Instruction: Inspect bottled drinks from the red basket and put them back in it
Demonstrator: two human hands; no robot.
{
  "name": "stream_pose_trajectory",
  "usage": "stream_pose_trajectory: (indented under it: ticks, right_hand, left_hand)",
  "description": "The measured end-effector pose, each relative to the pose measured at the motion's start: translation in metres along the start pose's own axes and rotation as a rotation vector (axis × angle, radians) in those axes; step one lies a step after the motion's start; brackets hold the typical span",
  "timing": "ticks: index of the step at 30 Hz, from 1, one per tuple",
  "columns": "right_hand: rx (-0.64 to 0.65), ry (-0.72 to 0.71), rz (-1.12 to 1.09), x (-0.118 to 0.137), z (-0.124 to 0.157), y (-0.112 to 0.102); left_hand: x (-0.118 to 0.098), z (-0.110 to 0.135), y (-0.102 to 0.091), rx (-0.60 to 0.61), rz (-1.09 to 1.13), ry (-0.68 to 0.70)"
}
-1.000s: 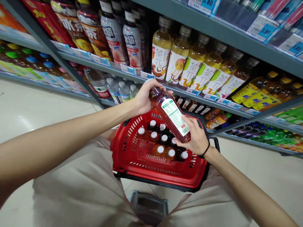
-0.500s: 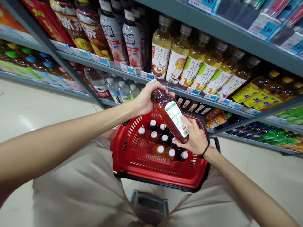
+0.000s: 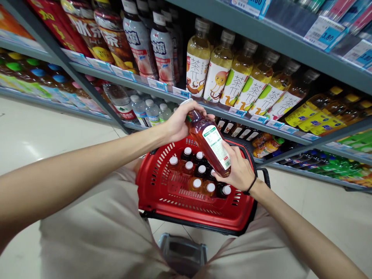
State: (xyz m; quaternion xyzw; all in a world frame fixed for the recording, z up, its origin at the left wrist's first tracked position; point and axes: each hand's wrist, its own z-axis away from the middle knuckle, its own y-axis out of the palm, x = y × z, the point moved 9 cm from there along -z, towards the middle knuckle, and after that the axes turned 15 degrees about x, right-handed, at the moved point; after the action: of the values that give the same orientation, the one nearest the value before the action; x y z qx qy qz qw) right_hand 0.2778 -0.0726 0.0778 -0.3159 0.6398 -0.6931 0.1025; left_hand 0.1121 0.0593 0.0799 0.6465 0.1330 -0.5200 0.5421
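Note:
A bottle of amber drink (image 3: 210,142) with a white and green label is held tilted above a red shopping basket (image 3: 162,193). My left hand (image 3: 180,122) is wrapped round its cap and neck. My right hand (image 3: 236,166), a dark band at its wrist, cups the bottom end with the fingers curled on it. Inside the basket stand several white-capped bottles (image 3: 197,170), packed toward its far side.
Grey store shelves (image 3: 261,124) run across the back, carrying pale tea bottles (image 3: 221,69), peach drink bottles (image 3: 162,46), yellow drinks (image 3: 319,112) and water bottles (image 3: 151,110). Light floor tiles (image 3: 31,131) lie at left. My knees flank the basket, a grey object (image 3: 183,252) between them.
The bottle has tipped a little more upright, its lower end rising slightly. Both hands kept their grip and the basket did not move.

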Motion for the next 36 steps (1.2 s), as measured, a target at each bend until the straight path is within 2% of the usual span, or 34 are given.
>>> stream_pose_trajectory:
  ticks: [6,21,29,36]
  right_hand:
    - [0.006,-0.002,0.007,0.0016,-0.0002,0.0004]
    - [0.049,0.034,0.018,0.0011,-0.0002,0.0031]
    - [0.056,0.041,0.022,0.0016,-0.0001,0.003]
    - [0.057,0.044,0.022,0.0018,-0.0002,0.0036]
  left_hand:
    - [0.0011,0.0,0.0005,0.019,0.0,-0.004]
    - [-0.0011,-0.0004,-0.0027,-0.019,0.026,0.043]
    - [0.0028,-0.001,-0.0034,0.014,0.026,-0.006]
    - [0.0034,-0.0012,-0.0048,-0.003,0.029,-0.015]
